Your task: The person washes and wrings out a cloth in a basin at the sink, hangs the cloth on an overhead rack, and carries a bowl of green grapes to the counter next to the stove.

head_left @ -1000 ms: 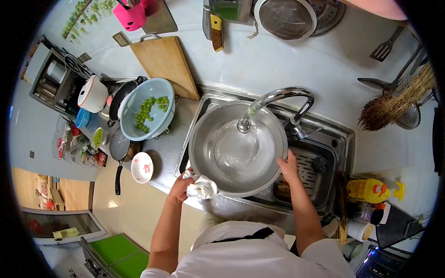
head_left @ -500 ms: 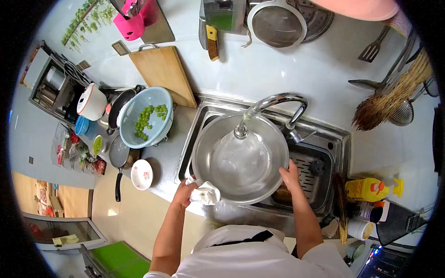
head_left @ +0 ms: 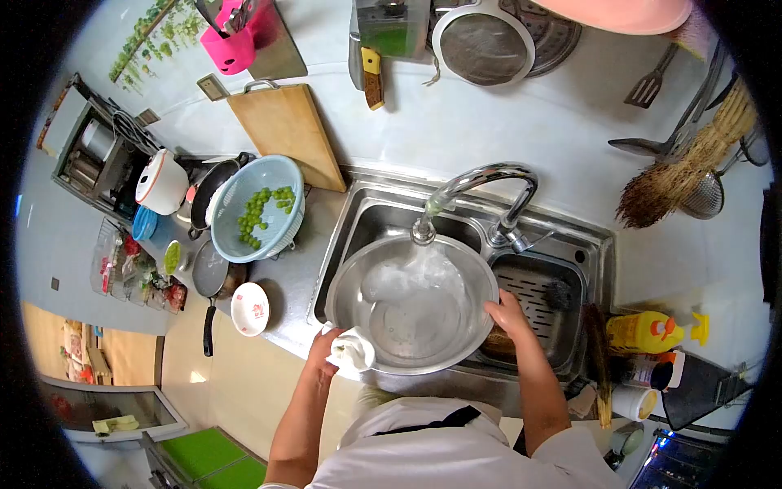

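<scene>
A large stainless steel basin (head_left: 411,306) with clear water in it sits over the sink (head_left: 358,224), under the tap (head_left: 423,231). Water runs from the spout into its far side. At the basin's near-left rim, my left hand (head_left: 323,352) is closed on a bunched white cloth (head_left: 353,350); some of its fingers are hidden behind the cloth and rim. My right hand (head_left: 507,313) grips the right rim, fingers mostly hidden underneath.
Left of the sink stand a blue colander (head_left: 281,232) with green grapes, a white bowl (head_left: 250,309), a small pan (head_left: 210,267) and a leaning cutting board (head_left: 289,134). A black drain tray (head_left: 538,306) lies in the right sink. Yellow bottle (head_left: 643,332) at right.
Both hands have drawn the basin toward my body and slightly left. The spout now stands over its far rim, and more of the sink shows behind it.
</scene>
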Action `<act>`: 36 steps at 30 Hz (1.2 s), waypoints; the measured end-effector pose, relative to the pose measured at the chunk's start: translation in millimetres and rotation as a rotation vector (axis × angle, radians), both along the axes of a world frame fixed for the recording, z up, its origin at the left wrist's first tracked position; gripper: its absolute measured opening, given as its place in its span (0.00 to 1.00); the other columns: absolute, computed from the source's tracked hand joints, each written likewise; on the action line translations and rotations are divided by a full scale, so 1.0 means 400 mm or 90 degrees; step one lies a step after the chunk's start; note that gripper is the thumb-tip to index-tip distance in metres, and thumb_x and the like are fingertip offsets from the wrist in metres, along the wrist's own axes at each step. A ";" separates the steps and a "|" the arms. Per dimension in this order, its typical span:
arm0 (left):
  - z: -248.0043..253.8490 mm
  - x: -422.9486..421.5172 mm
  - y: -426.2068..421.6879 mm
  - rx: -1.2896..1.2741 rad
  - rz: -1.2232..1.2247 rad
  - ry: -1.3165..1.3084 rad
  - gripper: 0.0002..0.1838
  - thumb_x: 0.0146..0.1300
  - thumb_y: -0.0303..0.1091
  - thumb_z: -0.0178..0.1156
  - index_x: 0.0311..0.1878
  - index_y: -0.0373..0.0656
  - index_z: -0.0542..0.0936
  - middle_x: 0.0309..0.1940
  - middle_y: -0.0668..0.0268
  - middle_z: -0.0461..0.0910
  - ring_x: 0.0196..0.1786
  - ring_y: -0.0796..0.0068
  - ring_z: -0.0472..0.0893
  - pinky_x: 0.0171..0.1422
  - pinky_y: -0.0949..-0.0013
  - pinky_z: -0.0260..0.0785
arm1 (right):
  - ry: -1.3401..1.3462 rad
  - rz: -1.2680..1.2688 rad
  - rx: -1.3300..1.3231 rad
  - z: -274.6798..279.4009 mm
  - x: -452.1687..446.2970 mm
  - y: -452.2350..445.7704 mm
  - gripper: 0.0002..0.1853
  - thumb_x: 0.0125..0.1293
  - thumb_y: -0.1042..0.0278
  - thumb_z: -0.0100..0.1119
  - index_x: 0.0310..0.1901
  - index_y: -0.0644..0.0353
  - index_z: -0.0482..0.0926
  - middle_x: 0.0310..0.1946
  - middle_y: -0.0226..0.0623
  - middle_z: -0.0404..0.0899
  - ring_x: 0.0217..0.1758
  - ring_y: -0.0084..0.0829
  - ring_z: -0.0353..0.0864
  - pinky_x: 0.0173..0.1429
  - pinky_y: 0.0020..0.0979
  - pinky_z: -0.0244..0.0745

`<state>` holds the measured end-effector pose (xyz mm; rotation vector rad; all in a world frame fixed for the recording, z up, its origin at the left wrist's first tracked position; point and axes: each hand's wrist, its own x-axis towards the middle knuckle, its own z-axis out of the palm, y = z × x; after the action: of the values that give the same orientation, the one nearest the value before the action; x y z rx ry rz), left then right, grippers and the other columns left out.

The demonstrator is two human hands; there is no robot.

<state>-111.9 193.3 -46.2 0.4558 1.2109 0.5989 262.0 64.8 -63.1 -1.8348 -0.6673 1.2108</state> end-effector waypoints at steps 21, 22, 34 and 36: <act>0.060 0.052 -0.030 -0.178 0.066 -0.202 0.18 0.68 0.35 0.36 0.48 0.32 0.70 0.40 0.54 0.78 0.41 0.59 0.80 0.47 0.57 0.76 | -0.481 -0.100 0.014 0.087 0.273 0.094 0.27 0.59 0.61 0.55 0.59 0.64 0.66 0.61 0.50 0.63 0.61 0.42 0.66 0.64 0.38 0.59; 0.036 0.038 -0.029 -0.188 0.061 -0.238 0.18 0.68 0.36 0.36 0.47 0.32 0.71 0.39 0.54 0.78 0.41 0.59 0.80 0.47 0.57 0.75 | -0.590 -0.055 0.073 0.122 0.233 0.079 0.26 0.61 0.61 0.53 0.58 0.65 0.66 0.60 0.49 0.63 0.60 0.42 0.66 0.64 0.39 0.59; 0.037 0.031 -0.092 -0.316 0.012 -0.404 0.15 0.64 0.38 0.44 0.43 0.37 0.75 0.35 0.57 0.80 0.38 0.60 0.81 0.44 0.58 0.76 | -0.422 0.161 0.663 0.297 -0.009 0.002 0.14 0.55 0.72 0.44 0.13 0.59 0.65 0.11 0.35 0.66 0.16 0.39 0.65 0.37 0.38 0.65; 0.051 0.053 -0.110 -0.353 0.039 -0.358 0.14 0.62 0.40 0.47 0.40 0.41 0.77 0.31 0.59 0.80 0.35 0.62 0.81 0.36 0.60 0.76 | -0.449 0.148 0.713 0.362 -0.024 0.015 0.13 0.53 0.72 0.46 0.13 0.62 0.66 0.11 0.37 0.63 0.13 0.40 0.63 0.32 0.37 0.66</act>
<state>-90.6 149.4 -25.9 -0.2146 0.7989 0.3795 252.3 71.0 81.7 -1.1460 -1.5769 0.1067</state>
